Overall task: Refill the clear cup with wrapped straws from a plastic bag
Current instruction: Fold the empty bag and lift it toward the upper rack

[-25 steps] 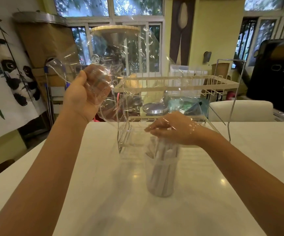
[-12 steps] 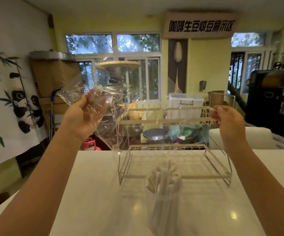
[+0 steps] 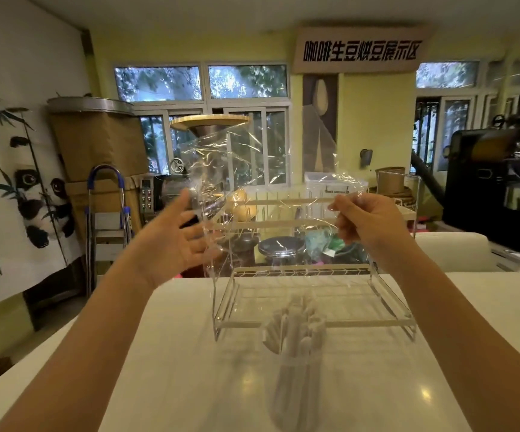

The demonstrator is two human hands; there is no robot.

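A clear cup (image 3: 294, 381) stands on the white table (image 3: 165, 369), packed with white wrapped straws (image 3: 296, 322) that stick out above its rim. Above and behind it, an empty clear plastic bag (image 3: 252, 188) hangs in the air, crinkled. My right hand (image 3: 368, 222) pinches the bag's right edge. My left hand (image 3: 174, 241) is motion-blurred, with thumb and fingers spread at the bag's left edge, not clamped on it.
A white wire rack (image 3: 315, 322) stands on the table just behind the cup. A white chair back (image 3: 452, 251) sits beyond the table's far right. A step ladder (image 3: 106, 226) and cardboard boxes are off to the left.
My right hand left the straws in the cup and rose to take the bag's right edge. My left hand has loosened its fist on the bag and opened. The view tilted up.
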